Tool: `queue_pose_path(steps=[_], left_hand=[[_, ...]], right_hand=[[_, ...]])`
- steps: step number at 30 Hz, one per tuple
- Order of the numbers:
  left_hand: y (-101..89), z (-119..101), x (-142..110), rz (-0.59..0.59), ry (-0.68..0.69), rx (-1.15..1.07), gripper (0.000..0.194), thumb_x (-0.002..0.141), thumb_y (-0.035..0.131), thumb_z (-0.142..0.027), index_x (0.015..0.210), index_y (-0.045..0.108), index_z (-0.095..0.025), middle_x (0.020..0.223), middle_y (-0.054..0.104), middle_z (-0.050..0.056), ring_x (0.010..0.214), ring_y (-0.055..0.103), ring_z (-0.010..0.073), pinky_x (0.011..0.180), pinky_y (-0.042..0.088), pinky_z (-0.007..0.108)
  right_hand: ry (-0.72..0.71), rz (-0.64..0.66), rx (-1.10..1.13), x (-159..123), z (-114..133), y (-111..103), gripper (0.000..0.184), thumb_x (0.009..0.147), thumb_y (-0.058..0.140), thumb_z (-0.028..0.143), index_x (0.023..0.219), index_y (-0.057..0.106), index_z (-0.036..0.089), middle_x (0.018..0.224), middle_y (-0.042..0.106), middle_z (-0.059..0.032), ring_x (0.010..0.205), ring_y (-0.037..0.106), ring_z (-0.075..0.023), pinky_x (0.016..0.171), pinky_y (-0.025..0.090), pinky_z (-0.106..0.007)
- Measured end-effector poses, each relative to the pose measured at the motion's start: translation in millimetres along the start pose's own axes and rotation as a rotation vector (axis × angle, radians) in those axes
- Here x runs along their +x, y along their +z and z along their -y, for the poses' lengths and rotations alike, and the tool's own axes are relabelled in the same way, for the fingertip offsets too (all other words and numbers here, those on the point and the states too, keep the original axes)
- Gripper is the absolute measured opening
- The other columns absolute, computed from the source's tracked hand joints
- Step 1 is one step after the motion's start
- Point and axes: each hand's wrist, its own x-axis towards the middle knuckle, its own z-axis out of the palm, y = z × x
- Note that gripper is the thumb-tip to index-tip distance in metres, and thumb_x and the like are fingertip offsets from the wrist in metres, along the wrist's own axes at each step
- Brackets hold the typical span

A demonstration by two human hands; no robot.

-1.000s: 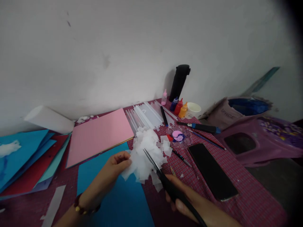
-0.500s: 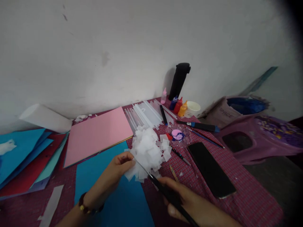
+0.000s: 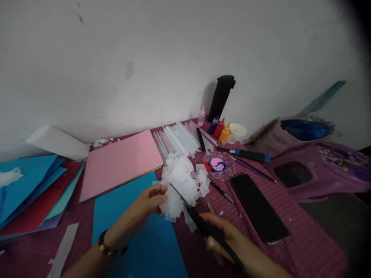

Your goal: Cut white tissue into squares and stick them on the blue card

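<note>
My left hand (image 3: pixel 149 202) pinches a thin white strip of paper at the edge of a heap of white paper squares (image 3: pixel 181 179). My right hand (image 3: pixel 224 239) grips black-handled scissors (image 3: pixel 197 214), whose blades are parted and point up-left toward the pinched paper. Both hands hover over a blue card sheet (image 3: pixel 136 235) lying on the red checked cloth (image 3: pixel 290 247).
A pink sheet (image 3: pixel 121 164) and more blue and red sheets (image 3: pixel 31 193) lie to the left. White strips (image 3: pixel 178 139), paint bottles (image 3: pixel 219 130), a black flask (image 3: pixel 220 97), a cup (image 3: pixel 237 132), a palette (image 3: pixel 217 165), pens, a black phone (image 3: pixel 257 208) and a purple stool (image 3: pixel 315 170) stand to the right.
The scissor blades closed at the paper half a second ago and are parted again. My left hand shifted slightly right along the heap.
</note>
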Motion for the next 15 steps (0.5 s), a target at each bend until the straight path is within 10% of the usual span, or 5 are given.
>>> queue_pose_path(steps=[8, 15], left_hand=[[-5.2, -2.6, -4.8, -0.116, 0.083, 0.011, 0.022, 0.066, 0.066, -0.03, 0.057, 0.051, -0.017, 0.051, 0.048, -0.005, 0.046, 0.042, 0.0072, 0.049, 0.033, 0.021], [-1.6, -5.3, -2.3, -0.089, 0.105, 0.011, 0.017, 0.067, 0.064, -0.027, 0.059, 0.054, -0.016, 0.052, 0.048, -0.005, 0.047, 0.042, 0.0071, 0.049, 0.034, 0.021]], right_hand=[[-0.067, 0.066, -0.162, -12.1, 12.9, -10.7, 0.067, 0.085, 0.046, 0.064, 0.137, 0.038, 0.022, 0.103, 0.054, -0.0075, 0.086, 0.05, -0.0188, 0.081, 0.04, -0.034], [0.06, 0.085, -0.233, -11.2, 11.7, -6.2, 0.072, 0.078, 0.058, 0.063, 0.135, 0.042, 0.022, 0.096, 0.053, -0.0068, 0.085, 0.049, -0.0221, 0.076, 0.042, -0.036]])
